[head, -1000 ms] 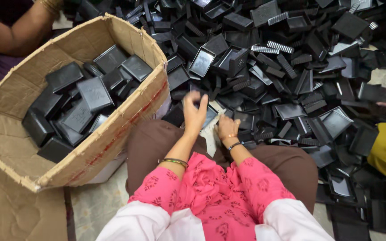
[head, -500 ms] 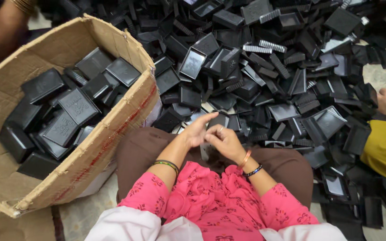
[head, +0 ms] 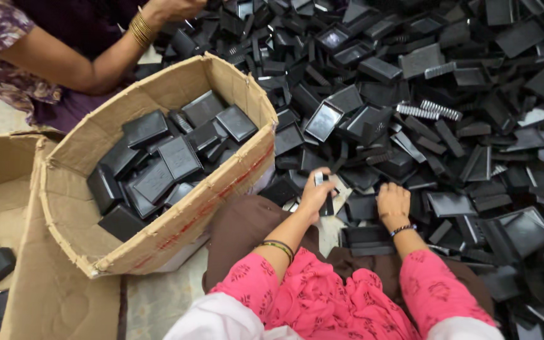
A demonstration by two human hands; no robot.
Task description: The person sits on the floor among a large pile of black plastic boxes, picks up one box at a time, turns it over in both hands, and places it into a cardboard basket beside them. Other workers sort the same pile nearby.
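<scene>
— Holding what rn?

— My left hand (head: 315, 196) is closed round a small black plastic piece with a pale end (head: 320, 181), just above my knee. Its long axis looks roughly upright, pointing away from me, tho fingers hide most of it.

— Right hand?

— My right hand (head: 393, 203) is palm-down, fingers curled onto the big heap of black plastic trays and lids (head: 448, 113), touching a flat black piece at the near edge. Can't tell if it's gripping or just resting.

— Which hand's nearer the box?

— Left, def. The brown cardboard box (head: 234, 170) sits just beside it, to the left, partly full of flat square black plastic cases (head: 177, 157) lying jumbled.

— Anyone else?

— Another person's arm with gold bangles (head: 138, 28) reaches to the heap, far side of the box.
</scene>
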